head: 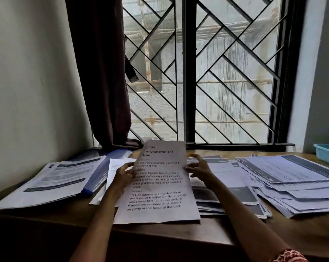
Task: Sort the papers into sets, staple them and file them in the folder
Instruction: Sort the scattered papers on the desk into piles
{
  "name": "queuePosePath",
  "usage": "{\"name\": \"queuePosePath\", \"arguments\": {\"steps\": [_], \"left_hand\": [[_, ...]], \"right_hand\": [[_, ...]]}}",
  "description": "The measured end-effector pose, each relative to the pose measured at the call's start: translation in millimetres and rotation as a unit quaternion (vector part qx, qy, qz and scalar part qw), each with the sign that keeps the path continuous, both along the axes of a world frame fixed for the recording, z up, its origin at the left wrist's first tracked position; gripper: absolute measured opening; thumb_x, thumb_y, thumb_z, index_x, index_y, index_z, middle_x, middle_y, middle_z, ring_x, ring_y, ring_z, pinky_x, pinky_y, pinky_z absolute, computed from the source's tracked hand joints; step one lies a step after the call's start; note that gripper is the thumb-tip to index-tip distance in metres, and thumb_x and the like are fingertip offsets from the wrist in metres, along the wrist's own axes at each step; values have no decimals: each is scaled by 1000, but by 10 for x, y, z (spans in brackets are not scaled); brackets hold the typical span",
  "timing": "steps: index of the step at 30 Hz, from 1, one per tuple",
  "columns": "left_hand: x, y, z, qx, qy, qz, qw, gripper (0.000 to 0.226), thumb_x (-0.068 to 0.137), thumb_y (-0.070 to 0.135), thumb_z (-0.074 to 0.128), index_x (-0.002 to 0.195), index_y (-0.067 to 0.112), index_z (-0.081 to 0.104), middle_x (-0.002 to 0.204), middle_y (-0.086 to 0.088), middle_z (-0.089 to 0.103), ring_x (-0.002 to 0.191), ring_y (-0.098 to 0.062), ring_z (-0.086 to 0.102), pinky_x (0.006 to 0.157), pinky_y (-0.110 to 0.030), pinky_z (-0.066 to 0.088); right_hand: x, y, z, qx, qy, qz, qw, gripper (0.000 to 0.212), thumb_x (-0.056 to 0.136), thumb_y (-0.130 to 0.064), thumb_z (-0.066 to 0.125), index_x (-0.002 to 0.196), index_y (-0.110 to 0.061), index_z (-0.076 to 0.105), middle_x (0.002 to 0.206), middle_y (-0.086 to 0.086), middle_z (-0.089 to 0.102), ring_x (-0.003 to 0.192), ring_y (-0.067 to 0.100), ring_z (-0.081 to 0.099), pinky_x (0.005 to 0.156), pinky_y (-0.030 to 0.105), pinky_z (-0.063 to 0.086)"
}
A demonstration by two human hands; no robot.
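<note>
The forearms came in from the near edge of the counter (226,229), a patterned cuff (290,256) on the right one. Between them a printed sheet (160,186) was held up, tilted toward the camera, its lower edge over the near middle of the counter.

The left hand (123,176) pinched the sheet's left edge; its fingers went behind the paper, so how far they curled could not be told. The right hand (199,171) met the right edge with the thumb against the paper and the fingers spread and loosely bent behind it. Whether that grip was closed on the sheet or only steadying it was unclear. Both wrists were raised off the counter.

The step looked like reading the heading to decide which set the sheet belonged to. Done well, that would mean holding the sheet by its edges so the title stays uncovered, keeping it flat enough not to crease, and matching the heading against the piles before laying it down squarely on one.

A stack (52,180) lay on what looked like a blue folder (95,176) toward the left edge. More piles (301,186) fanned across the right side, others (216,195) lay behind the sheet, and a teal tray (328,153) sat at the far right corner.
</note>
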State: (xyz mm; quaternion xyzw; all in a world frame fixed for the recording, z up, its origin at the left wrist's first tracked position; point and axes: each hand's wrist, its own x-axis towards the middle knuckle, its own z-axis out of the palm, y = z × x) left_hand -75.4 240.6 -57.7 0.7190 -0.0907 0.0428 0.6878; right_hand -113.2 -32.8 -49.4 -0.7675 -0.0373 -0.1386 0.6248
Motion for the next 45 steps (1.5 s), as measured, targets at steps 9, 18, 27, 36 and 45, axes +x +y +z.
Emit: {"name": "queuePosePath", "arguments": {"steps": [9, 18, 27, 36, 45], "left_hand": [[-47, -14, 30, 34, 19, 41, 998, 28, 97, 1, 39, 119, 4, 57, 100, -21, 64, 81, -31, 63, 74, -39, 55], [-102, 10, 30, 71, 28, 22, 997, 46, 86, 12, 65, 126, 3, 46, 113, -26, 62, 88, -33, 63, 85, -48, 53], [-107, 6, -34, 421, -104, 243, 868, 82, 77, 25, 74, 142, 12, 28, 136, -19, 44, 123, -37, 42, 91, -46, 41], [-154, -453, 93, 577, -23, 165, 800, 67, 85, 65, 44, 126, 14, 52, 136, -10, 49, 132, -31, 34, 109, -58, 14], [433, -715, 121, 663, 90, -4, 743, 165, 5, 102, 35, 143, 11, 32, 152, -8, 28, 139, -30, 29, 112, -55, 22]], "right_hand": [[-29, 11, -10, -6, 9, -2, 1000, 58, 82, 6, 64, 133, -2, 38, 79, 5, 62, 65, 14, 57, 44, 15, 43], [0, 13, -20, 13, -10, -46, 999, 54, 81, 11, 61, 130, 3, 40, 78, 10, 63, 54, 12, 58, 39, 16, 43], [55, 49, -31, -51, -32, -131, 990, 45, 89, 5, 54, 131, -1, 40, 108, 28, 63, 60, 15, 59, 41, 19, 48], [77, 63, 5, -84, -25, -144, 986, 42, 89, 0, 55, 129, -3, 43, 107, 22, 65, 57, 11, 59, 35, 14, 43], [-41, -384, 242, -202, -58, -180, 961, 35, 84, -3, 53, 118, -13, 57, 103, 13, 69, 92, 31, 66, 76, 43, 56]]}}
